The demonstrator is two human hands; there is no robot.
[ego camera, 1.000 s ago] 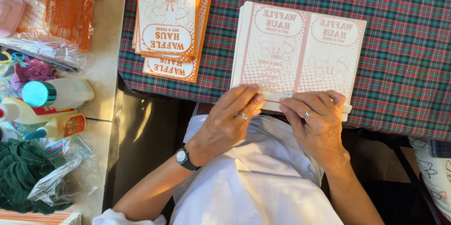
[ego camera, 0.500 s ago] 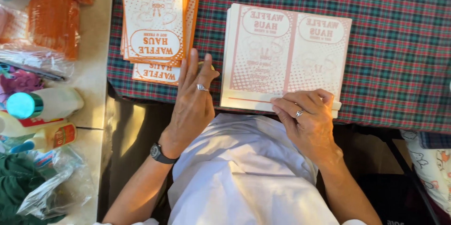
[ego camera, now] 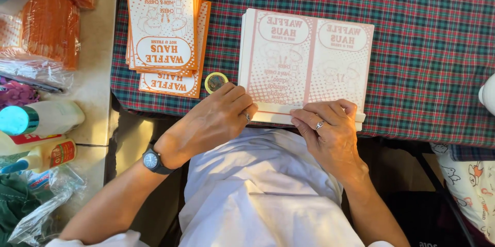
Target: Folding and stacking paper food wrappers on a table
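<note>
Back from the orange bags [ego camera: 164,22], left hand [ego camera: 216,118] lies flat beside a round tin [ego camera: 216,81]; right hand [ego camera: 330,128] pinches the pink sheets' [ego camera: 304,61] folded edge.

left hand [ego camera: 216,118] | right hand [ego camera: 330,131] | both on paper stack [ego camera: 307,61] edge

Brightness: bright, warm daylight over the plaid tablecloth [ego camera: 423,46].
Source: from the left (the pale counter [ego camera: 98,71] glows).
Shadows: deep below the table edge.
Glare: slight on printed sheets [ego camera: 304,61].
Focus: sharp centre, softer corners.
</note>
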